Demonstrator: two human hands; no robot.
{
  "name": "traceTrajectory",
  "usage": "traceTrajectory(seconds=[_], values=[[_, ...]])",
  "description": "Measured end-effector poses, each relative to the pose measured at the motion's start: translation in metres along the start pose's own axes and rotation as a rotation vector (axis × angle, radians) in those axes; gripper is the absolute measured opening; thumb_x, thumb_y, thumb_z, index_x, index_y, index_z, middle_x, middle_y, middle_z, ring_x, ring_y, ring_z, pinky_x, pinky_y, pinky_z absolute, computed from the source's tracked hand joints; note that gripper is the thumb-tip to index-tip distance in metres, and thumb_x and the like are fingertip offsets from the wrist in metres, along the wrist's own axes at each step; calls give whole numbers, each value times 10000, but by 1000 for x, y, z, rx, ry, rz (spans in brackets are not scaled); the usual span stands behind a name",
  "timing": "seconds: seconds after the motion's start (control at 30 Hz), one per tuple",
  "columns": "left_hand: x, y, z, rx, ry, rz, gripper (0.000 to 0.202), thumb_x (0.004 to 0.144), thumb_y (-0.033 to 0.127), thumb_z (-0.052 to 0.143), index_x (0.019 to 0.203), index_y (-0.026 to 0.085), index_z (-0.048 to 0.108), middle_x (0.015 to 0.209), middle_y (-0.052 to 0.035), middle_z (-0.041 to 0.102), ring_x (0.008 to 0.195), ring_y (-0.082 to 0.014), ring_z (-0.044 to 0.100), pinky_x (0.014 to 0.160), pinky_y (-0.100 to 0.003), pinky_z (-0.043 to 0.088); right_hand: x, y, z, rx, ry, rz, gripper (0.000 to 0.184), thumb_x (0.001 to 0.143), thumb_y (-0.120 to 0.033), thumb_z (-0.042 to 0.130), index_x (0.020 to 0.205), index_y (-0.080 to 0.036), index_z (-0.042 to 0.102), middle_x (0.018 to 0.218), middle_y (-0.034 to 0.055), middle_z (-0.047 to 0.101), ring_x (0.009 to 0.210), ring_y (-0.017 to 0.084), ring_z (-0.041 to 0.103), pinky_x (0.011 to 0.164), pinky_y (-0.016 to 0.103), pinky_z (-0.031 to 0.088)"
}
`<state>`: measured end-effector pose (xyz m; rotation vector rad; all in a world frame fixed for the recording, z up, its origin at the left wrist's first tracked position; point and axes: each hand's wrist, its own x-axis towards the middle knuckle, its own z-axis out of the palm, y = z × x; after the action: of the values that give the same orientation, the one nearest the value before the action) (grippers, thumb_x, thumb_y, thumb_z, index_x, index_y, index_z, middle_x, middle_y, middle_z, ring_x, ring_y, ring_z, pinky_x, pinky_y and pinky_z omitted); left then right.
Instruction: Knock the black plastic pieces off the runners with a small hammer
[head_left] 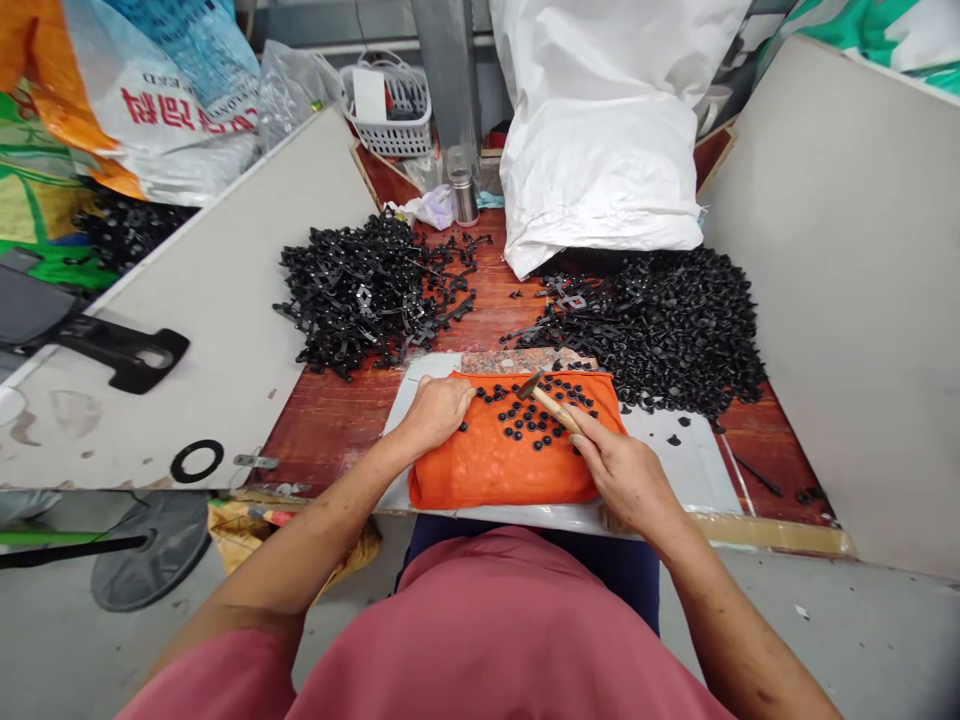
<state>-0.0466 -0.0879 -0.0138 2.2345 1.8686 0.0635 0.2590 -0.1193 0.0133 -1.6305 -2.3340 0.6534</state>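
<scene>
My right hand (pixel 626 468) is closed around the light wooden handle of a small hammer (pixel 553 407), whose dark head lies over the orange cloth (pixel 495 470). Across that cloth several small round black plastic pieces (pixel 517 420) are spread, mostly in its upper and right part. My left hand (pixel 439 412) rests at the cloth's upper left edge, its fingers curled together beside a few black pieces. What its fingertips hold, if anything, is hidden.
A heap of black plastic parts (pixel 352 290) lies back left, another heap (pixel 667 330) back right under a white sack (pixel 600 150). Pale boards (pixel 247 290) flank the red-brown table (pixel 330 425). A metal flask (pixel 463 195) and white basket (pixel 394 135) stand behind.
</scene>
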Motion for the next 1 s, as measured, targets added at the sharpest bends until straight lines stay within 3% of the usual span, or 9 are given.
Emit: traceTrajectory(seconds=[0.23, 0.47, 0.6, 0.73, 0.9, 1.0], values=[[3, -1, -1, -15, 16, 9, 410, 1047, 283, 340, 927, 163, 713, 1000, -135, 775, 936, -274, 696, 859, -395, 416, 27, -34, -3, -194, -82, -50, 501, 1068, -353, 430, 1569, -369, 463, 1107, 47, 808, 863, 226, 761, 744, 320, 557], [1, 2, 1, -52, 32, -25, 418, 1049, 294, 347, 923, 156, 722, 1001, -150, 778, 915, -278, 701, 876, -412, 416, 35, -47, 7, -169, 29, -118, 546, 1086, -348, 359, 1632, -335, 346, 1136, 77, 787, 925, 232, 745, 799, 331, 549], [1, 3, 2, -44, 11, -36, 412, 1051, 295, 346, 917, 153, 709, 980, -149, 771, 916, -273, 698, 878, -407, 412, 41, -54, 10, -355, -102, -72, 546, 1084, -381, 367, 1628, -341, 359, 917, 77, 796, 756, 252, 740, 678, 333, 530], [1, 4, 6, -49, 3, -49, 421, 1058, 296, 328, 920, 151, 698, 959, -148, 762, 931, -280, 697, 885, -413, 416, 42, -57, 8, -354, -53, -86, 570, 1087, -357, 363, 1652, -350, 283, 996, 69, 798, 830, 232, 747, 702, 301, 517], [1, 2, 1, -79, -16, -29, 405, 1048, 304, 324, 881, 168, 668, 940, -134, 748, 901, -270, 688, 869, -395, 443, 46, -58, 8, -418, -174, -78, 543, 1084, -417, 366, 1623, -349, 359, 929, 79, 802, 777, 237, 747, 663, 296, 499], [-6, -4, -11, -260, -11, 3, 323, 1040, 326, 345, 1072, 192, 637, 902, -84, 722, 873, -245, 675, 831, -353, 465, 52, -57, 4, -416, -163, -84, 530, 1094, -436, 323, 1616, -353, 369, 958, 79, 805, 823, 245, 752, 681, 303, 497]])
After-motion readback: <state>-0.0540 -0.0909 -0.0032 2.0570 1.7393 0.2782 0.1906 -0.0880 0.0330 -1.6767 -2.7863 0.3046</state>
